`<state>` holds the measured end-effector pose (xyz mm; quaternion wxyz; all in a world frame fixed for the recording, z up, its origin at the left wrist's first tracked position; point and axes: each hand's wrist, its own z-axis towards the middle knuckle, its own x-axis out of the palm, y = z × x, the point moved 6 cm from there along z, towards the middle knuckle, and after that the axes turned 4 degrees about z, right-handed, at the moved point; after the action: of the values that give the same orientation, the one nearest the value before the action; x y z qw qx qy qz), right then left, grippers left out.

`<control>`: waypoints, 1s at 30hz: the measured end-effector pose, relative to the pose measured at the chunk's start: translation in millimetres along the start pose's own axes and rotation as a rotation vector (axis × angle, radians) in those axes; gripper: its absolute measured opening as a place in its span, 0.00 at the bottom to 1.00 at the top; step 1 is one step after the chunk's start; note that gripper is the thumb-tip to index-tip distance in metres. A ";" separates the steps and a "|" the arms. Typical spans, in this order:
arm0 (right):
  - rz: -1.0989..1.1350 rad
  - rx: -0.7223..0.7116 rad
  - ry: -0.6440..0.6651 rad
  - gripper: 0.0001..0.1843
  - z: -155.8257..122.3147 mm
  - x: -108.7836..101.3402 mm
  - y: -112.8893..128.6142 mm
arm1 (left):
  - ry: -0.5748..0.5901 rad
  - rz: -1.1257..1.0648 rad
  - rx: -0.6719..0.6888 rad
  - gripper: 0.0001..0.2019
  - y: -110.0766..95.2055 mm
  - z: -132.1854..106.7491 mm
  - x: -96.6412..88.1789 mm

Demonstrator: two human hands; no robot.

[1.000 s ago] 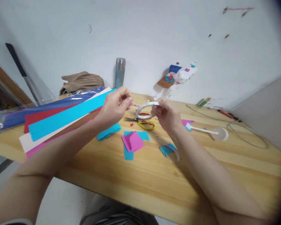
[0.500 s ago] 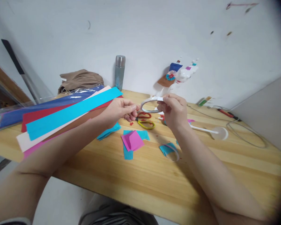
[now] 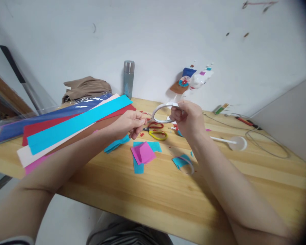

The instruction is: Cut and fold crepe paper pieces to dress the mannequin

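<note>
My right hand (image 3: 190, 119) holds up a white ring of tape (image 3: 161, 113) above the wooden table (image 3: 153, 183), fingers pinched on its right side. Lower down, my left hand (image 3: 131, 123) is curled just left of the scissors (image 3: 154, 131), whose handles are red and yellow; its fingertips touch or hover at the blades, and I cannot see anything in them. In front of the hands lie folded pink paper (image 3: 143, 153) on cyan scraps (image 3: 139, 167). A second, clear tape ring (image 3: 187, 166) lies on a cyan scrap.
Long sheets of cyan, red, white, brown and blue paper (image 3: 73, 124) fan across the table's left side. A grey flask (image 3: 128, 79) and a tan cloth (image 3: 85, 86) stand by the wall. A white stick with a round base (image 3: 236, 143), cables (image 3: 267, 146) and paper crafts (image 3: 191, 81) sit at the right.
My left hand let go of the tape end and dropped down to the scissors. My right hand lifted the tape ring slightly up and right.
</note>
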<state>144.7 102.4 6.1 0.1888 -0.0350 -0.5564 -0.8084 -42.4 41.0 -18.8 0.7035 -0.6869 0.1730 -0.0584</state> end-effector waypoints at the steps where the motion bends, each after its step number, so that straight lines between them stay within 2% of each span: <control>1: 0.011 0.002 -0.009 0.14 0.1 0.1 1.5 | 0.018 0.022 -0.011 0.13 0.1 -1.6 2.9; 5: 0.043 0.028 -0.042 0.11 1.1 -1.6 5.0 | 0.056 0.110 -0.002 0.13 -5.1 -10.3 15.3; 13: 0.063 0.057 -0.042 0.16 5.2 -7.7 4.7 | -0.084 0.362 0.031 0.15 -22.6 -21.1 24.2; 18: 0.090 0.055 -0.054 0.16 4.2 -6.9 5.8 | -0.160 0.303 0.064 0.19 -22.3 -20.0 18.5; 24: 0.053 0.079 -0.009 0.16 5.6 -6.6 3.7 | -0.211 0.227 0.057 0.31 -9.7 -10.3 5.2; 26: 0.044 0.081 -0.005 0.15 5.6 -6.0 3.3 | -0.216 0.181 0.111 0.26 -10.2 -6.3 0.9; 28: 0.039 0.076 -0.007 0.15 5.1 -4.9 3.3 | -0.213 0.125 0.188 0.15 -13.3 -2.2 -3.4; 30: 0.032 0.067 -0.007 0.14 3.9 -3.2 3.5 | -0.239 0.133 0.247 0.12 -17.4 1.0 -9.1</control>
<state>148.3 105.8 9.8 0.2007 -0.0403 -0.5832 -0.7861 -47.9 44.0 -0.2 0.8004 -0.5842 0.1248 0.0496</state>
